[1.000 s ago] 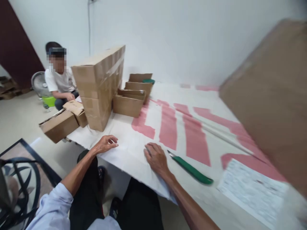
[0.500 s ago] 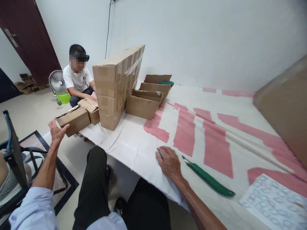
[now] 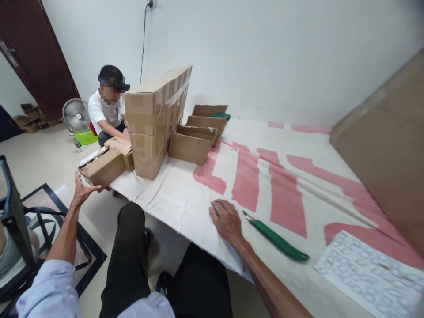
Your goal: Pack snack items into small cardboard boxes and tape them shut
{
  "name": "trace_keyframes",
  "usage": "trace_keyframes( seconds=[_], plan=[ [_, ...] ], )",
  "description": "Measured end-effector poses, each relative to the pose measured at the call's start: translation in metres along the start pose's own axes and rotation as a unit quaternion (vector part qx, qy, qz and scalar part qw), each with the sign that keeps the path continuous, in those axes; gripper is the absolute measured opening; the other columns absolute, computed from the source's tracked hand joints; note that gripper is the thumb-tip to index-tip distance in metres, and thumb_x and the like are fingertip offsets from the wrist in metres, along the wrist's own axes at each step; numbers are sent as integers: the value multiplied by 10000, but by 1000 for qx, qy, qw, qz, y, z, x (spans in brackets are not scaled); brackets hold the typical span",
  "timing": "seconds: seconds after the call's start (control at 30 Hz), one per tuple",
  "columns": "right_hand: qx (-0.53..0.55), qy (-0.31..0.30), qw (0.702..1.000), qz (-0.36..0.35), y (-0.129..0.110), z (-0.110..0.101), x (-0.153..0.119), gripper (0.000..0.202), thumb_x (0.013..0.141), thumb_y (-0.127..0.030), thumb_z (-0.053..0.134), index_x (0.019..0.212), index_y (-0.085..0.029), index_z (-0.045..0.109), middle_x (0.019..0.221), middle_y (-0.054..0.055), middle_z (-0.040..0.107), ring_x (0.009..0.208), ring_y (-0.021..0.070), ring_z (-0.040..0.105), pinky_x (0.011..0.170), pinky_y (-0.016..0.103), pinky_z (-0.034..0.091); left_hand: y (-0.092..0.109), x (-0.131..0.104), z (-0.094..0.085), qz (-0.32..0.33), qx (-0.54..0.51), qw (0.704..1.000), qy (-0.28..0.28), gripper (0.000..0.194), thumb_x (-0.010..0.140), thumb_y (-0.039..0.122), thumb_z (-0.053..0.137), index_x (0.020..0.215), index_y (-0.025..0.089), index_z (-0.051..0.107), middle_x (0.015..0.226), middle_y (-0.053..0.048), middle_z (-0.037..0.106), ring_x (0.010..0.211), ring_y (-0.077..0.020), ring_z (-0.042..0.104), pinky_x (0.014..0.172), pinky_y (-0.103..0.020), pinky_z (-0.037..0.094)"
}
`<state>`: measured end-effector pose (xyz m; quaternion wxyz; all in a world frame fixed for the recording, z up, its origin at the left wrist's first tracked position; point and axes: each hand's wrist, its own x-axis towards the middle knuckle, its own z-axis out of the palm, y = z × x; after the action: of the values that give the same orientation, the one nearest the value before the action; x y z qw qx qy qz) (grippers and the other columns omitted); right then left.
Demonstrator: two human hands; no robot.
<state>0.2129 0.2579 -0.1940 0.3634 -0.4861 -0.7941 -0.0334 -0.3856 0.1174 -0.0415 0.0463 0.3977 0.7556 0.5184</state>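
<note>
At the left end of an open cardboard box (image 3: 107, 170), my left hand (image 3: 82, 191) is spread, thumb stretched out along the lower edge and fingers at the corner. The box lies at the table edge against another small carton (image 3: 121, 148). My right hand (image 3: 228, 221) rests on the white and pink cloth (image 3: 179, 194) with curled fingers. Something small and greyish shows by its thumb and forefinger, too small to name. Just right of that hand lies a knife with a green handle (image 3: 278, 240), its short blade pointing toward the hand.
A tall stack of taped cartons (image 3: 145, 132) stands beyond the boxes, with open cartons (image 3: 190, 148) to its right. A printed sheet (image 3: 367, 269) lies at right. Large cardboard (image 3: 384, 145) leans there. A person (image 3: 106, 110) crouches behind the stack near a fan (image 3: 76, 115). A chair (image 3: 20, 221) stands left.
The view has shifted slightly right. The box beside my left hand looks a little more tilted, and that hand sits lower on its corner. My right hand stays on the cloth.
</note>
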Motion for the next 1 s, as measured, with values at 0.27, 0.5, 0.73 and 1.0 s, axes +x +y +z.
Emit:
trace_keyframes(
  seconds=[0.27, 0.5, 0.73, 1.0],
  plan=[
    [26, -10, 999, 29, -3, -1, 3, 213, 964, -279, 518, 1021, -226, 716, 1134, 142, 726, 1034, 306, 614, 914, 436, 485, 24, -41, 0, 9, -13, 998, 60, 1347, 406, 462, 1029, 1559, 145, 408, 1435, -209, 565, 1302, -419, 638, 1074, -588, 587],
    [69, -9, 997, 42, -2, -2, 3, 255, 988, -325, 492, 1010, -212, 720, 1135, 166, 736, 1062, 321, 633, 957, 476, 512, 68, -135, -17, 8, -84, 994, -65, 1316, 453, 485, 1057, 1585, 244, 430, 1457, -175, 603, 1336, -396, 640, 927, -467, 679],
    [283, 20, 939, 194, -26, -37, 19, 402, 967, -558, 537, 1006, -216, 744, 1068, 146, 767, 1011, 304, 700, 894, 486, 608, 126, -159, 50, 119, -130, 940, -293, 1382, 527, 528, 1037, 1668, 197, 332, 1635, -237, 484, 1500, -464, 516, 1076, -521, 614],
    [434, 82, 853, 278, -61, -119, 31, 533, 977, -695, 573, 1072, -213, 782, 1083, 106, 796, 1011, 268, 731, 856, 419, 615, 146, -164, 150, 127, -197, 850, -471, 1390, 602, 514, 1006, 1720, 261, 219, 1695, -236, 392, 1535, -435, 459, 1082, -530, 581]
  ],
)
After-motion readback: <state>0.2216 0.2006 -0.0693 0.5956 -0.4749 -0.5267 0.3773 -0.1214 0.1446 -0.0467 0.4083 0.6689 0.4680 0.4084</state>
